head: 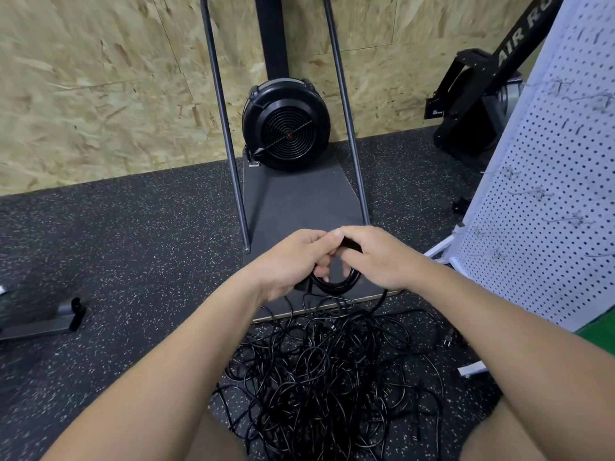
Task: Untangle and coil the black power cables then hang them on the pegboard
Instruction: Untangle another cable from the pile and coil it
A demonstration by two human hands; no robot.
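- A wall of chipboard panels (100, 94) fills the back of my view, meeting a black speckled rubber floor (116, 261).
- A white pegboard (539, 201) stands tilted along the right edge, with several thin wire hooks (532, 194) sticking out of it. It lies to the right of both hands, well apart from them.
- A black exercise machine with a round fan housing (286, 128) and two grey upright bars stands straight ahead on a dark base plate (299, 201).
- A big tangled pile of black power cables (326, 377) sprawls on the floor between my knees, below and nearer than the hands.
- My left hand (286, 264) grips a small coil (336, 281) of black cable, its fingers curled round the top of the loops.
- My right hand (376, 257) meets it from the right, fingers curled over the same bundle, pinching what looks like a black strap or cable end at the top.
- The coil hangs down from the two hands, its loop facing me, and one strand trails from its right side down into the pile.
- I judge the right hand nearer the pegboard, so the coil would travel rightward and up to reach a hook.
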